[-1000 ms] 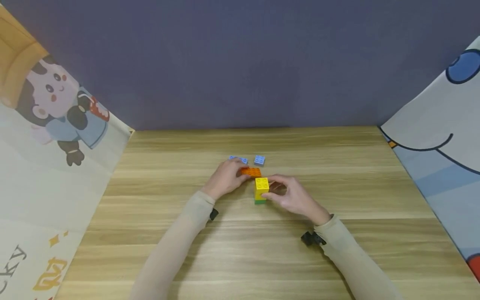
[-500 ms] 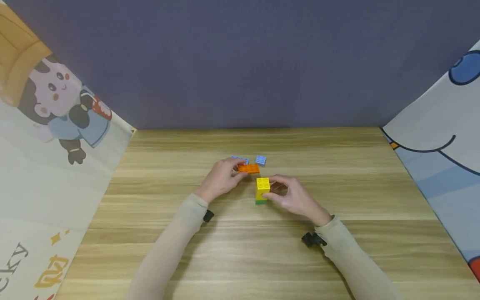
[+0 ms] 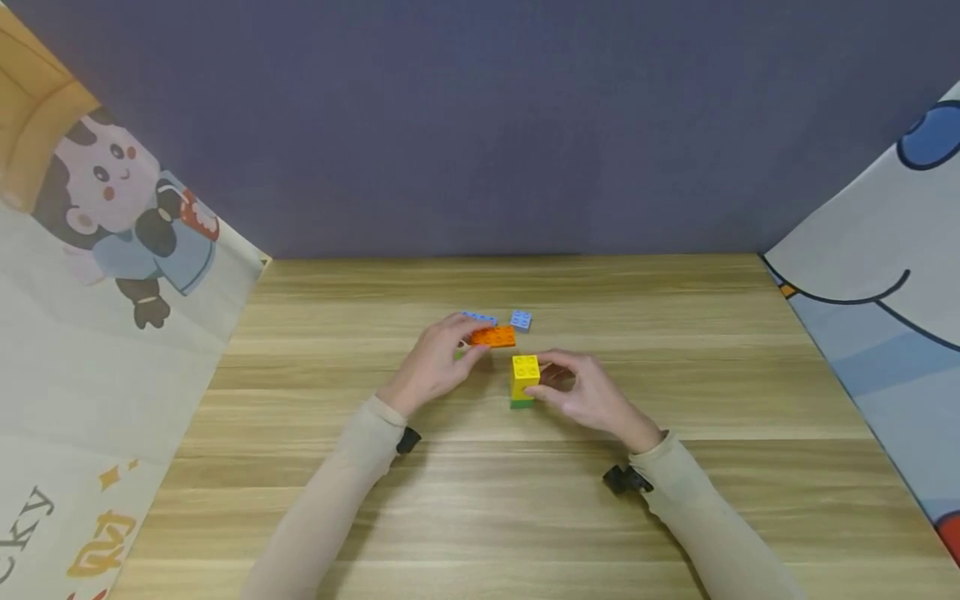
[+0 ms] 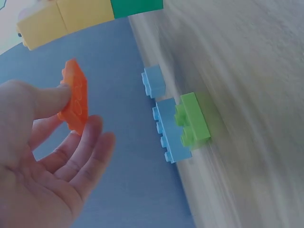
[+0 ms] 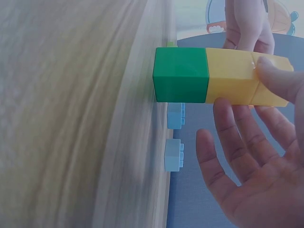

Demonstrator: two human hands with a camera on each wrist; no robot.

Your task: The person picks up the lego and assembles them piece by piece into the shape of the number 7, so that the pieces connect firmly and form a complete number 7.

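Filling the back of the scene is a broad dark blue wall (image 3: 480, 125), and before it spreads a table (image 3: 480, 517) with striped wood grain. A pale panel (image 3: 60, 367) stands along the left edge, printed with a cartoon figure in an orange hat; another panel (image 3: 847, 250) on the right carries a curved black line and a blue shape.

Two arms in beige sleeves reach in from the near side, the left sleeve (image 3: 330, 492) and the right sleeve (image 3: 705, 517). The right hand (image 3: 592, 396) pinches a tower (image 3: 524, 379) between thumb and fingers, the little finger apart from it. The left hand (image 3: 431, 367) pinches a flat orange brick (image 3: 495, 337) between thumb and fingers, the other fingers loosely bent.

The tower is upright near the middle of the table, two yellow blocks above a green one; whether its base touches the wood is hard to tell. Small black devices (image 3: 626, 478) sit at both wrists.

The orange brick is raised above the table, studs up, to the left of the tower and a little farther back. Behind it lies a long blue brick (image 4: 173, 130) with a row of studs. A light green brick (image 4: 195, 118) lies on the table below the left hand, and a small blue brick (image 3: 521, 320) rests just right of the long one.
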